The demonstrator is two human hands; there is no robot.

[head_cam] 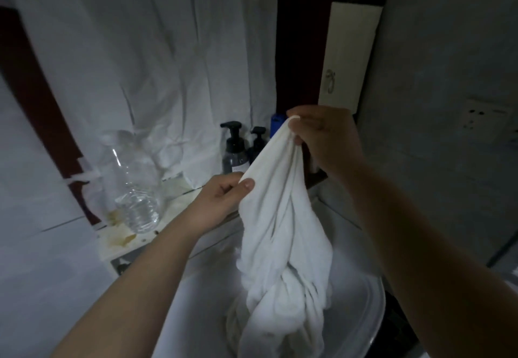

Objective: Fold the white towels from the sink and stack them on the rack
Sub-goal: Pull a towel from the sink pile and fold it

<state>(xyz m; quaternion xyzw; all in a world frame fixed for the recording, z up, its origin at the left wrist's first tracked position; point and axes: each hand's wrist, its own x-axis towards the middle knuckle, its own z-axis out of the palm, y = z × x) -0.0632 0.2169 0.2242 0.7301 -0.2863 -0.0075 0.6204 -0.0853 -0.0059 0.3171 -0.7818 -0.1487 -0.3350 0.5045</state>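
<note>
- left hand (227,192): pinches towel (280,223) left edge, thumb on top, fingers curled under
- right hand (322,139): pinches towel top corner, higher than left hand, back of hand toward camera

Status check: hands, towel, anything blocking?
Left hand pinches the white towel at its edge; right hand grips its top corner. Towel lifted, bunched, unfolded, lower end in sink. Clear bottle, pump bottles on ledge behind, not blocking.
</note>
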